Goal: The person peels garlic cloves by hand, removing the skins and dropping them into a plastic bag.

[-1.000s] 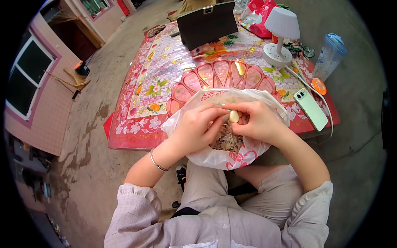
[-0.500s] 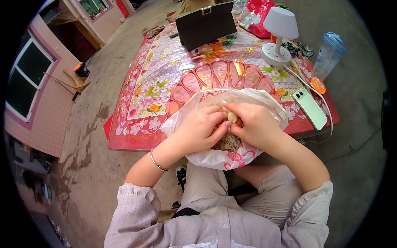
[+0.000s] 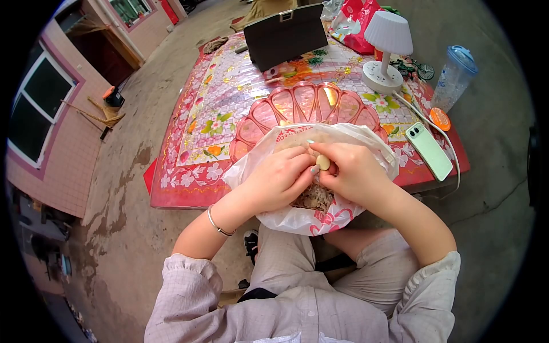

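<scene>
1. Relative to the frame from one second earlier: the left hand's (image 3: 280, 177) thumb has closed in on the pale garlic clove (image 3: 323, 163), which sits slightly lower and further left; the things on the desk (image 3: 177, 198) keep their places.
2. Right hand (image 3: 355, 171): fingers curled, thumb and fingertips pinching the clove; its uppermost finger reaches across above the clove toward the left hand, mint-coloured nail showing.
3. Left hand: fingers bent and drawn together, thumb tip at the clove's near left side. Cannot tell whether it grips the clove or only touches it; the fingertips are partly hidden.
4. Clove position: between the two hands, above the mouth of the white plastic bag (image 3: 289, 220).
5. Bag: open at the top, red print on its sides, hanging over the near edge of the desk; papery skins (image 3: 314, 199) visible inside, below the fingers.
6. Pink petal-shaped tray (image 3: 297, 103): on the desk, just beyond the bag, its near part covered by it.
7. Right side of desk: green phone (image 3: 429, 151) lying flat, white lamp (image 3: 389, 34) standing farther back.
</scene>
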{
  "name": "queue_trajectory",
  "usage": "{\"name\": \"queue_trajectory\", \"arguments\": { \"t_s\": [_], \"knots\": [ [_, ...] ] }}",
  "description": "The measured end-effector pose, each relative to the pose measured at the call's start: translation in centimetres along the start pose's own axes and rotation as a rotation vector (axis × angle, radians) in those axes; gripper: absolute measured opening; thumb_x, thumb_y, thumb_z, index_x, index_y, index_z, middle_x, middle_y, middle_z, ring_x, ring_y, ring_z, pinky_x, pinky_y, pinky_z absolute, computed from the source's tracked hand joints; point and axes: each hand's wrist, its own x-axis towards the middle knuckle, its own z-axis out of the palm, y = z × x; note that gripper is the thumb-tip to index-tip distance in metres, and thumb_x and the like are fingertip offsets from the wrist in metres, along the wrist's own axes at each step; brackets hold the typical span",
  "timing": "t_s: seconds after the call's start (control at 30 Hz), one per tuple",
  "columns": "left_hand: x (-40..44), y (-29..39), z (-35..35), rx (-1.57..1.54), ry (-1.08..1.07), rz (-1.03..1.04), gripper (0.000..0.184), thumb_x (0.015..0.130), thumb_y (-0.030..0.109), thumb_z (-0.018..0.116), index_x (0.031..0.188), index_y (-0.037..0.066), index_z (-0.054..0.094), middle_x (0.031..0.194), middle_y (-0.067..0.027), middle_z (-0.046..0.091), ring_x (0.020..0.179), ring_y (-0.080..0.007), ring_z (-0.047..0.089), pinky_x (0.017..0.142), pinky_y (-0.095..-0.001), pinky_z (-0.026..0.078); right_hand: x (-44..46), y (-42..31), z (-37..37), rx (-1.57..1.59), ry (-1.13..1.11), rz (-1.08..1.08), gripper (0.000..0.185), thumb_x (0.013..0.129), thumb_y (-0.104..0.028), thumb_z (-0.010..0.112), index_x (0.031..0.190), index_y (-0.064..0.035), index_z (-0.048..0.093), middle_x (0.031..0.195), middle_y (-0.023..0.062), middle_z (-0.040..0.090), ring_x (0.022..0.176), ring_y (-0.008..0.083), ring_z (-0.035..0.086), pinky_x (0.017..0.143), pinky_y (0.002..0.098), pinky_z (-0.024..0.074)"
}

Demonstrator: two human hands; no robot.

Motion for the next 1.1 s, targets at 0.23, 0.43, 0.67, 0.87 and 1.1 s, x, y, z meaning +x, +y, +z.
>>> {"name": "queue_trajectory", "arguments": {
  "t_s": [0.23,0.43,0.67,0.87,1.1],
  "knots": [
    [-0.1,-0.1,0.0,0.045,-0.045,-0.010,0.019,0.076,0.005,0.047,0.093,-0.002,0.050,0.090,-0.0169,0.051,0.083,-0.0318,0.051,0.072,-0.0368,0.041,-0.2,0.1,0.2,-0.007,0.036,-0.036,0.033,0.067,-0.010,0.058,0.100,-0.0038,0.056,0.079,0.0150,0.059,0.071,0.0302,0.058,0.064,0.0383,0.0468],
    [0.0,0.1,0.0,-0.018,-0.007,-0.001,0.015,0.076,0.007,0.047,0.088,-0.001,0.049,0.087,-0.0166,0.049,0.083,-0.0325,0.050,0.073,-0.0389,0.041,-0.1,0.0,0.2,-0.012,0.051,-0.046,0.033,0.067,-0.010,0.059,0.100,-0.0039,0.056,0.079,0.0143,0.059,0.071,0.0297,0.058,0.063,0.0382,0.0468],
    [-0.1,-0.3,0.0,-0.045,0.002,0.017,0.016,0.077,0.008,0.047,0.090,-0.001,0.049,0.088,-0.0164,0.050,0.084,-0.0322,0.050,0.073,-0.0395,0.040,0.2,-0.3,-0.5,0.126,0.004,0.011,0.036,0.064,-0.008,0.059,0.100,-0.0029,0.058,0.073,0.0135,0.059,0.063,0.0262,0.058,0.060,0.0340,0.0467],
    [-0.1,-0.2,-0.1,-0.054,0.005,-0.004,0.015,0.078,0.008,0.046,0.090,0.000,0.050,0.089,-0.0163,0.051,0.084,-0.0323,0.050,0.074,-0.0393,0.040,0.4,0.2,-0.5,0.267,-0.040,0.084,0.038,0.062,-0.008,0.061,0.099,-0.0029,0.061,0.064,0.0107,0.057,0.054,0.0178,0.055,0.054,0.0290,0.0449],
    [-0.2,0.3,-0.1,-0.015,0.221,-0.024,0.018,0.072,0.005,0.054,0.089,-0.001,0.055,0.082,-0.0136,0.054,0.073,-0.0276,0.055,0.064,-0.0347,0.044,0.5,-0.1,-0.8,0.422,-0.032,0.279,0.038,0.063,-0.008,0.061,0.100,-0.0004,0.060,0.065,0.0110,0.057,0.054,0.0157,0.055,0.055,0.0270,0.0448]
  ]
}}
